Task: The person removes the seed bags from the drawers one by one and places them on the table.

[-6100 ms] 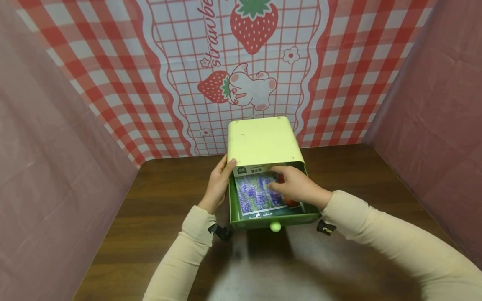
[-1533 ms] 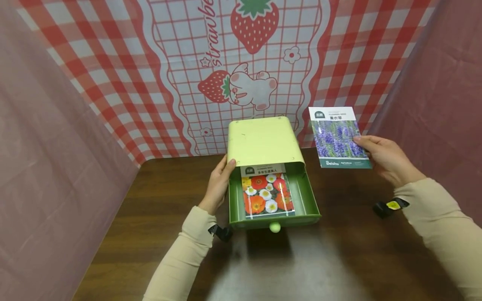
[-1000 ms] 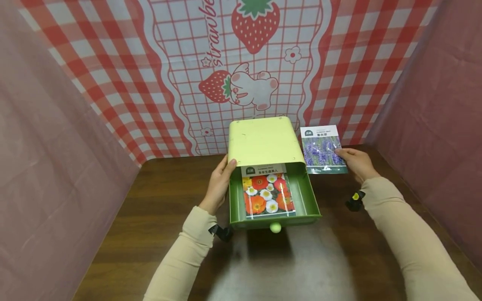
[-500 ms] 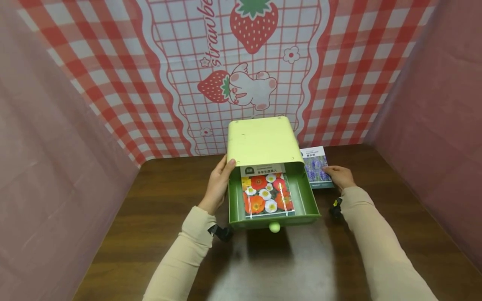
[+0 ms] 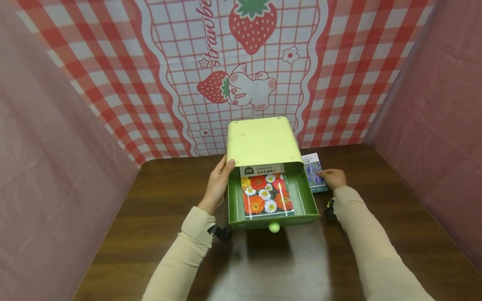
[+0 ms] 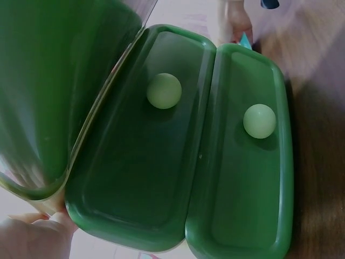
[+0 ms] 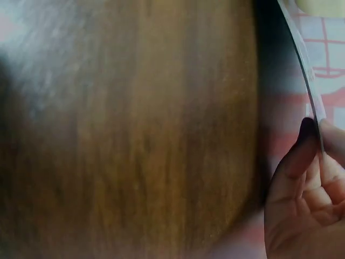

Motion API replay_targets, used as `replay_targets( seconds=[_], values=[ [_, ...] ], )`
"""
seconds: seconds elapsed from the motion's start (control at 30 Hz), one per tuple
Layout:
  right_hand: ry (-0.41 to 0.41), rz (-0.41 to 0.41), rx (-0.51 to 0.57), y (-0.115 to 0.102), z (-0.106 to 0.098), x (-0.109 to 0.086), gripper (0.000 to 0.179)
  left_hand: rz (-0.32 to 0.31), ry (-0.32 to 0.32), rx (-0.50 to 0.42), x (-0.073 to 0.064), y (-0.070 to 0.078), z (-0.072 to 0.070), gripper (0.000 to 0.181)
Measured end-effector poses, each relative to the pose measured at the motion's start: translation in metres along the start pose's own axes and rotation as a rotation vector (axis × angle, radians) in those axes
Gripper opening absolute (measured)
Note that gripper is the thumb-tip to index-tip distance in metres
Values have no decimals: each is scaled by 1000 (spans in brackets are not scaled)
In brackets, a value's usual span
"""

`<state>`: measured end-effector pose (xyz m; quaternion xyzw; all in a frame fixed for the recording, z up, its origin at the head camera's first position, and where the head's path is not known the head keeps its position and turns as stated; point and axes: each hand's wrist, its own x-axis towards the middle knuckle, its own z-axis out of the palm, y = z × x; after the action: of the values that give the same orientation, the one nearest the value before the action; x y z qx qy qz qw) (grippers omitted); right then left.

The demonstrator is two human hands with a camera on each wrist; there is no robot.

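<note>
A pale yellow drawer cabinet [image 5: 263,142] stands on the table, its green top drawer [image 5: 304,198] pulled out. In that drawer lies a seed packet with red, orange and white flowers [image 5: 265,194]. My left hand [image 5: 215,187] holds the cabinet's left side, thumb at the front top corner. On the right, my right hand [image 5: 335,179] pinches the edge of a seed packet with purple lavender [image 5: 314,173], beside the cabinet and partly hidden by it. Edge-on in the right wrist view, that packet [image 7: 303,65] sits between thumb and fingers.
Two lower drawer fronts with round pale knobs, one [image 6: 164,90] above the other [image 6: 260,121], show in the left wrist view. A dark wooden table [image 5: 165,200] lies beneath. Behind hangs a red checked strawberry cloth [image 5: 180,83]; pink cloths [image 5: 421,125] flank both sides.
My right hand lifted the lavender packet out of the drawer, uncovering the other packet, then moved it right and lowered it beside the cabinet. My left hand stayed put.
</note>
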<state>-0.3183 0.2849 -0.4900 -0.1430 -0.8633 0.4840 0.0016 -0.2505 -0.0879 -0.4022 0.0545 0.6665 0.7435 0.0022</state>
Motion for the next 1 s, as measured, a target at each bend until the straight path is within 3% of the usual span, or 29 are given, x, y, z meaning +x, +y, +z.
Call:
replay_targets(
  seconds=[0.2,0.47,0.77,1.0],
  values=[
    [40,-22,-231,-14,-1,-10,40,-14,9,-3,0,0,0,65],
    [24,-19,-392,-10,-1,-2,43,1,-1,-9,1,1,1,65],
    [27,-32,-402,-9,-2,1,42,-5,4,-8,0,2,1,65],
    [88,-130,-314,-27,-5,-2,38,-3,9,-5,0,1,1,65]
  ],
)
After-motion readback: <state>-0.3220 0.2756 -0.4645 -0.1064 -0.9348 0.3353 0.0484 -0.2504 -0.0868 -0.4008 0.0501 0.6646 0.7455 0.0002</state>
